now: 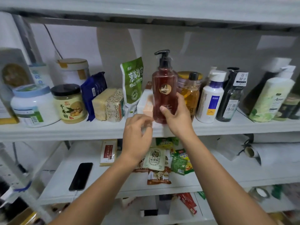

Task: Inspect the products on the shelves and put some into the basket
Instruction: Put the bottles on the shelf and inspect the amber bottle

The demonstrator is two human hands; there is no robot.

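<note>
Hands: two bare hands are reaching in from the bottom of the frame. The right hand (176, 115) is gripping the lower body of the red pump bottle (164, 93), thumb across its front, fingers wrapping behind. The left hand (138, 137) is hovering just left of the bottle's base, fingers loosely curled and holding nothing; it is blurring.
Task thing: one red pump bottle with a black pump is standing upright at frame centre, at the front edge of the middle shelf (65, 129).
Shelves: three white shelves are showing below a top one that is cutting off at the upper edge.
Jars, left of centre: three are showing — a white tub (34, 106), a black-lidded jar (69, 104) of yellowish powder, and a pale lidded canister (73, 70) behind.
Packs: one green pouch (132, 83), one blue bag (93, 90), two pale blocks side by side.
Bottles, right of centre: an amber jar (190, 91) is sitting partly behind the red bottle; a white bottle (210, 98) and a dark bottle (230, 98) are standing beside it.
Lower shelf: one black phone (80, 176) is lying flat; snack packets (155, 159) are partly hiding behind the wrists.
Hard to make out: the far-right bottles and the bottom shelf are blurring.
</note>
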